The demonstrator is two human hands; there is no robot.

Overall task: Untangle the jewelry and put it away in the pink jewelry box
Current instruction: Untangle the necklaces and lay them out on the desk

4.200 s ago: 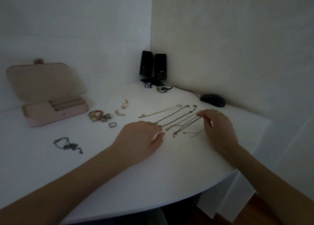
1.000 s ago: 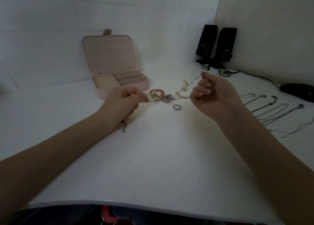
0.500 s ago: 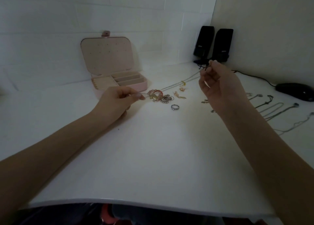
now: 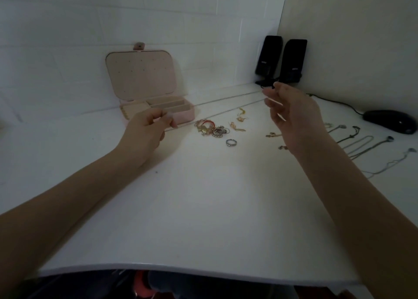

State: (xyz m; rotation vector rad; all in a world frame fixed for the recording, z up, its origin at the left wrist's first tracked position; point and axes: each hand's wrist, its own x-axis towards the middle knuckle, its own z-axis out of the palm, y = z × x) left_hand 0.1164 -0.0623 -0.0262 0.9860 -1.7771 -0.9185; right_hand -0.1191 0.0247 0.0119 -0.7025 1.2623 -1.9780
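Note:
The pink jewelry box stands open at the back of the white table, its lid upright. A thin silver chain necklace is stretched taut as two strands in the air between my hands. My left hand pinches one end just in front of the box. My right hand is raised near the speakers, with the other end caught on its fingertips and its fingers fairly straight. Under the chain lie a tangled pile of bracelets and rings, a loose silver ring and gold earrings.
Several necklaces lie stretched out side by side on the right. Two black speakers stand in the corner and a black mouse with its cable lies at the far right. The table's curved front edge is close to me.
My hands have drawn apart: the left moved back toward the box, the right lifted and went right, pulling the chain out into long straight strands.

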